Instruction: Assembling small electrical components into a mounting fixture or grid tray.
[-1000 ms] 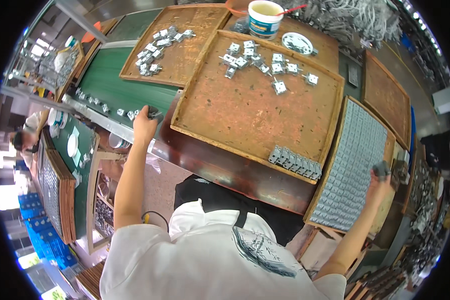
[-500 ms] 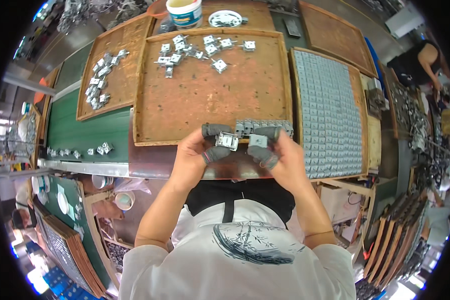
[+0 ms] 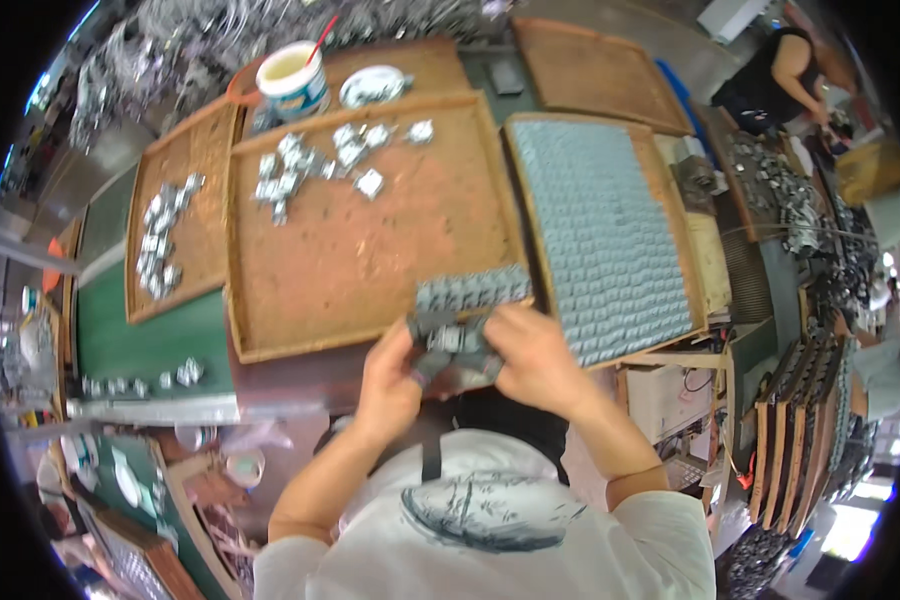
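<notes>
Work is judged to be partway through: one metal piece (image 3: 452, 340) is in hand, a compact row of grey parts (image 3: 473, 288) stands along the near edge of the middle tray (image 3: 380, 250), toward its right corner, and a scatter of loose metal pieces (image 3: 370, 183) lies unarranged across the far part of that tray. Further pieces remain outside it: an irregular string of loose units (image 3: 160, 240) in the left tray (image 3: 207, 240), and a few small units (image 3: 188, 373) on the green surface (image 3: 130, 322) near its front edge. The right tray (image 3: 662, 200) carries close, regular rows of grey blocks (image 3: 600, 240) over most of its base, with a bare strip along its right side. As to position, the metal piece is between the two hands, in front of the body, at the near rim of the middle tray and just on the wearer's side of the row. The left hand (image 3: 388, 385) grips it from the left with dark-covered fingers; the right hand (image 3: 532, 358) closes on it from the right, fingers bent inward. Blur prevents confirming whether the hands hold a single item or two fitted together, and whether any fingertip touches the row cannot be told.
</notes>
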Demonstrator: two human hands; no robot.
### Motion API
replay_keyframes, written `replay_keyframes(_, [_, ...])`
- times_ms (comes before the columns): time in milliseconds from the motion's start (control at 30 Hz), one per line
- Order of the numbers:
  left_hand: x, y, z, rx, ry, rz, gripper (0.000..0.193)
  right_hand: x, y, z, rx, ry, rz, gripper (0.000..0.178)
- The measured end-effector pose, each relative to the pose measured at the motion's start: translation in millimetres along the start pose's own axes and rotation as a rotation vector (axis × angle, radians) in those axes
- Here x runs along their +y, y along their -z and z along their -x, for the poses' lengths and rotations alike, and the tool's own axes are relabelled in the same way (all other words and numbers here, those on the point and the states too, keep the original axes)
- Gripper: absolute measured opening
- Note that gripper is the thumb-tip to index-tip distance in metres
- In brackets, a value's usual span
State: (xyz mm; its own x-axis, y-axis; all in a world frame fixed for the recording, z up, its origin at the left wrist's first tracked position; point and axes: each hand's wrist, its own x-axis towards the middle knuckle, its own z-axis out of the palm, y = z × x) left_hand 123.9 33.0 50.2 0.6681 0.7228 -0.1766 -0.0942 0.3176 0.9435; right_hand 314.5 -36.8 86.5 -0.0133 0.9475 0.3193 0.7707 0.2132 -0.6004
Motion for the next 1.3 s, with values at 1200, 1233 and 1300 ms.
replay_keyframes(1200, [-38, 99, -68, 0.189, 0.08, -0.434, 0.045, 362, 143, 60, 0.643, -0.92, 0.394, 0.031])
replay_keyframes(1233, [-50, 109, -66, 0.157, 0.222, -0.096, 0.044, 389, 149, 60, 0.549, -1.001, 0.452, 0.038])
replay_keyframes(1300, [-52, 108, -70, 0.052, 0.29, -0.289, 0.049, 420, 155, 63, 0.331, -1.144, 0.547, 0.048])
